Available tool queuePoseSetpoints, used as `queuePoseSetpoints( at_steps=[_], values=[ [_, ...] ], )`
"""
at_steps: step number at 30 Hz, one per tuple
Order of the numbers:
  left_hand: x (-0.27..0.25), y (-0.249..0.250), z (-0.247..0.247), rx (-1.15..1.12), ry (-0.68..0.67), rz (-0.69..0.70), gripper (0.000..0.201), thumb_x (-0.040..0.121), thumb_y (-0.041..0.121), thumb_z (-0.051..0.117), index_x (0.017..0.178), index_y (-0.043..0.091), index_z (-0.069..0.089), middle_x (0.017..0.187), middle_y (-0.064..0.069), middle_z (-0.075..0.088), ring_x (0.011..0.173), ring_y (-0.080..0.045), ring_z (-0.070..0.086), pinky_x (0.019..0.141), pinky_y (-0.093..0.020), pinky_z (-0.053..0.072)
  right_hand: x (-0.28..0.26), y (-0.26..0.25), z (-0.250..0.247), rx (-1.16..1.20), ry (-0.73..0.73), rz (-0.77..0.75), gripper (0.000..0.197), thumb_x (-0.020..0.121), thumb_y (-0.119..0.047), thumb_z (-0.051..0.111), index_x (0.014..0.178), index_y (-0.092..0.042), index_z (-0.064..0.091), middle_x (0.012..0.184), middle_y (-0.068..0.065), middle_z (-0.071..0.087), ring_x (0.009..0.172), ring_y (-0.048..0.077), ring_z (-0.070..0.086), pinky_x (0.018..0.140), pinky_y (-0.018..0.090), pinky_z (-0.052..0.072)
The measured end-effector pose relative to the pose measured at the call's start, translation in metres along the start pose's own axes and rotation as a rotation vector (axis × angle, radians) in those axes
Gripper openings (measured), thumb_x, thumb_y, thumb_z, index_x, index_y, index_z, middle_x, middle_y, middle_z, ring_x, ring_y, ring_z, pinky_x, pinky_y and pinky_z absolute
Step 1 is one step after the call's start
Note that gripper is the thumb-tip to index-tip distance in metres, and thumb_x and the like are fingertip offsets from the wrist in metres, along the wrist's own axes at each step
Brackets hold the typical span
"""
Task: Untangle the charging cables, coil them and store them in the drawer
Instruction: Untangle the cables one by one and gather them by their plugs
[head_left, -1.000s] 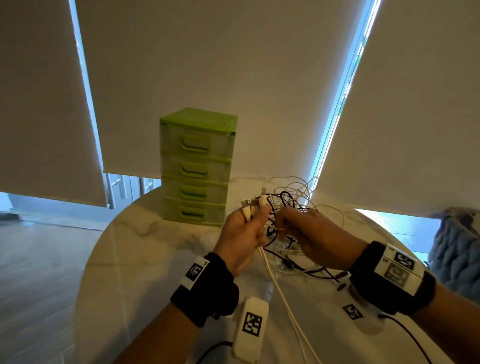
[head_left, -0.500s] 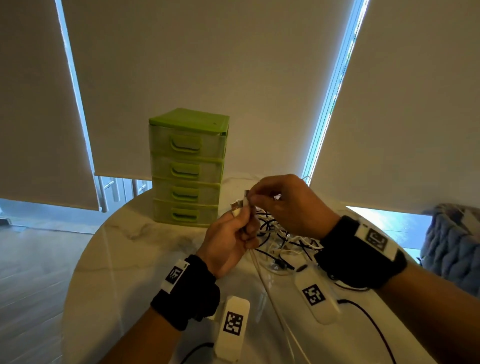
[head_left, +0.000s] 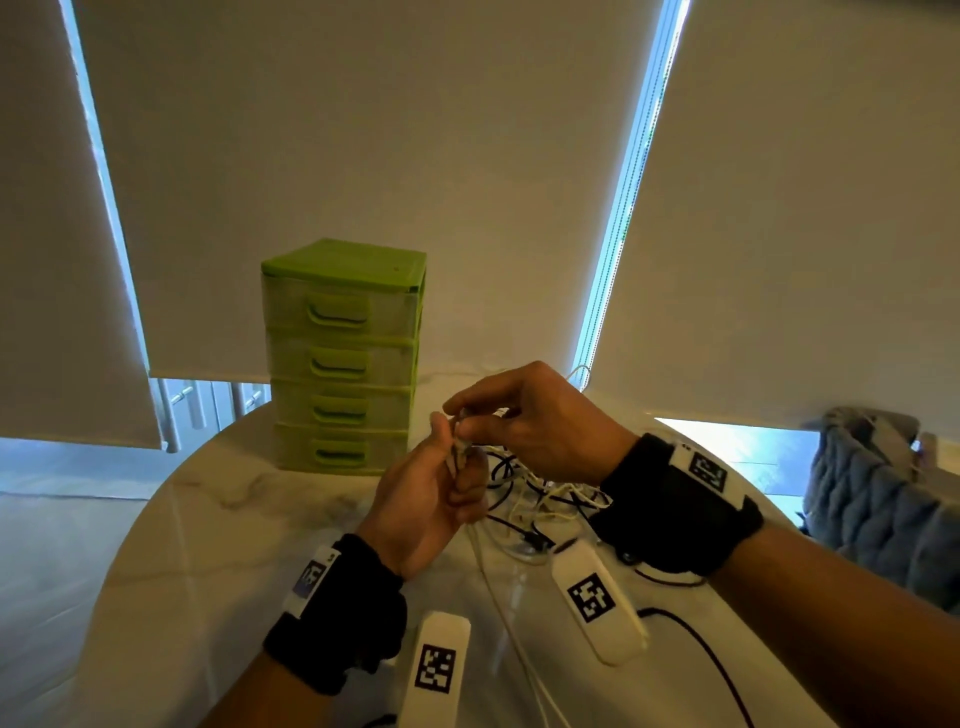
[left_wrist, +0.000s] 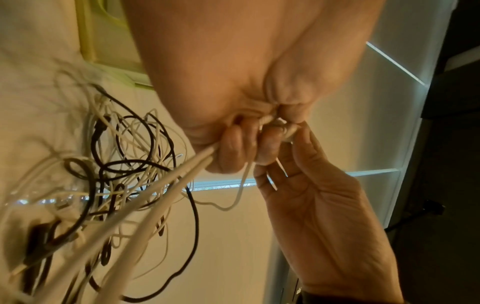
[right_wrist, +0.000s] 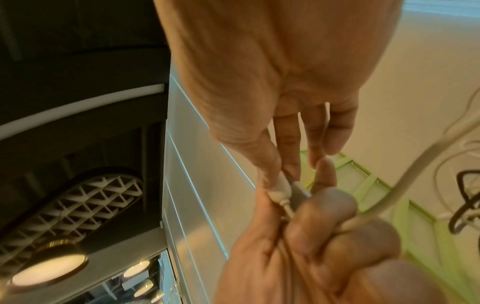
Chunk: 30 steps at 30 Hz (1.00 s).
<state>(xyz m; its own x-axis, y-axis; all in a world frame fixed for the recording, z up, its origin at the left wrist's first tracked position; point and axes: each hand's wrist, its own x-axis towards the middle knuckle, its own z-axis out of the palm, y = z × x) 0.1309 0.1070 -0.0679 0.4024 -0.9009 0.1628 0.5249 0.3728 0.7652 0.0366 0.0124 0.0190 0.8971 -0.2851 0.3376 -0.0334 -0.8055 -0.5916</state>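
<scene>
Left hand (head_left: 426, 499) fisted around a bundle of white cable ends, several cords trailing from the bottom of the fist toward the person. Right hand (head_left: 530, 421) meets it from above, thumb and forefinger pinching a white plug (right_wrist: 279, 188) at the top of that fist; its other fingers extended, loose. Just beyond and under both hands, the tangle of charging cables (head_left: 535, 493) lies on the marble table (head_left: 171, 530), thin white and black cords looped through one another. Judgement: early in the job. Ends are being gathered and sorted, but no cable looks fully free, none coiled, none stored. Past the left hand, near it, stands the green drawer unit (head_left: 340, 358), four drawers, all closed; one must be opened before anything goes in. The black loops crossing the white strands look likely to snag when a cord is pulled. Well to the right of the right hand, a grey knitted blanket (head_left: 878, 493). Behind everything, roller blinds (head_left: 363, 156) drawn down.
</scene>
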Motion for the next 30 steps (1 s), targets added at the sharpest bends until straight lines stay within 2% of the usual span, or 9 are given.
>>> queuePoseSetpoints(
  at_steps=[5,8,11,15,17,20,23,27,30],
  values=[
    [0.007,-0.001,-0.006,-0.019,0.011,-0.052,0.040,0.101,0.046,0.029,0.094,0.019,0.056,0.058,-0.002,0.042,0.048,-0.009,0.025,0.043,-0.021,0.021,-0.002,-0.004,0.002,0.097,0.042,0.042,0.018,0.087,-0.003,0.066,0.104,-0.005,0.071,0.094,0.006,0.073,0.085,0.010,0.069,0.084,0.022,0.055],
    [0.006,-0.001,-0.002,0.025,-0.003,-0.094,0.050,0.100,0.053,0.025,0.083,0.018,0.056,0.057,-0.003,0.044,0.047,-0.010,0.030,0.047,-0.025,0.019,-0.003,-0.004,0.006,0.115,0.068,0.034,0.019,0.087,-0.001,0.065,0.104,-0.004,0.072,0.092,0.008,0.073,0.084,0.015,0.070,0.082,0.025,0.056],
    [0.006,0.000,-0.002,0.028,-0.003,-0.091,0.059,0.094,0.063,0.024,0.069,0.017,0.052,0.057,0.001,0.034,0.049,-0.010,0.027,0.049,-0.027,0.019,-0.002,-0.006,0.007,0.106,0.058,0.002,0.020,0.086,-0.006,0.069,0.105,-0.007,0.073,0.094,0.006,0.074,0.086,0.015,0.070,0.082,0.026,0.057],
    [0.006,0.009,-0.006,0.047,-0.068,-0.033,0.056,0.083,0.070,0.028,0.072,0.019,0.048,0.060,0.005,0.025,0.051,-0.008,0.020,0.051,-0.026,0.018,0.000,0.003,-0.001,0.048,-0.016,-0.009,0.032,0.085,-0.019,0.072,0.117,-0.017,0.067,0.106,0.001,0.070,0.098,0.010,0.066,0.090,0.031,0.054],
    [0.005,0.013,-0.006,0.075,-0.100,0.000,0.059,0.074,0.078,0.041,0.068,0.019,0.048,0.061,0.005,0.024,0.051,-0.007,0.020,0.050,-0.024,0.020,-0.003,0.014,-0.008,-0.063,-0.062,0.042,0.041,0.085,-0.026,0.072,0.124,-0.024,0.061,0.109,-0.001,0.065,0.100,0.012,0.064,0.093,0.037,0.053],
    [0.004,0.016,-0.004,0.152,-0.117,0.021,0.067,0.051,0.078,0.072,0.066,0.021,0.042,0.057,0.006,0.022,0.049,-0.007,0.019,0.048,-0.023,0.020,-0.014,0.034,-0.019,-0.217,-0.255,0.153,0.045,0.087,-0.036,0.068,0.129,-0.025,0.059,0.105,-0.006,0.064,0.100,0.011,0.061,0.094,0.032,0.049],
    [0.004,0.016,0.000,0.176,-0.093,0.061,0.068,0.046,0.075,0.077,0.067,0.022,0.041,0.055,0.009,0.023,0.047,-0.006,0.020,0.044,-0.020,0.021,-0.026,0.054,-0.028,-0.357,-0.360,0.242,0.038,0.084,-0.049,0.067,0.119,-0.035,0.064,0.118,-0.013,0.062,0.109,0.008,0.056,0.098,0.030,0.044],
    [0.011,0.031,0.019,0.311,0.004,0.199,0.044,0.070,0.062,0.062,0.051,0.027,0.042,0.051,0.010,0.025,0.050,-0.010,0.020,0.047,-0.023,0.020,-0.030,0.079,-0.038,-0.489,-0.198,0.207,0.016,0.080,-0.042,0.073,0.085,-0.030,0.065,0.103,-0.005,0.051,0.093,0.010,0.049,0.080,0.020,0.042],
    [0.020,0.054,0.039,0.331,0.000,0.251,0.045,0.075,0.061,0.051,0.055,0.025,0.034,0.050,0.009,0.028,0.048,-0.009,0.027,0.056,-0.028,0.030,-0.026,0.103,-0.053,-0.613,-0.079,0.189,0.029,0.085,-0.049,0.064,0.082,-0.020,0.069,0.090,-0.001,0.046,0.083,0.015,0.045,0.073,0.029,0.040]
  ],
)
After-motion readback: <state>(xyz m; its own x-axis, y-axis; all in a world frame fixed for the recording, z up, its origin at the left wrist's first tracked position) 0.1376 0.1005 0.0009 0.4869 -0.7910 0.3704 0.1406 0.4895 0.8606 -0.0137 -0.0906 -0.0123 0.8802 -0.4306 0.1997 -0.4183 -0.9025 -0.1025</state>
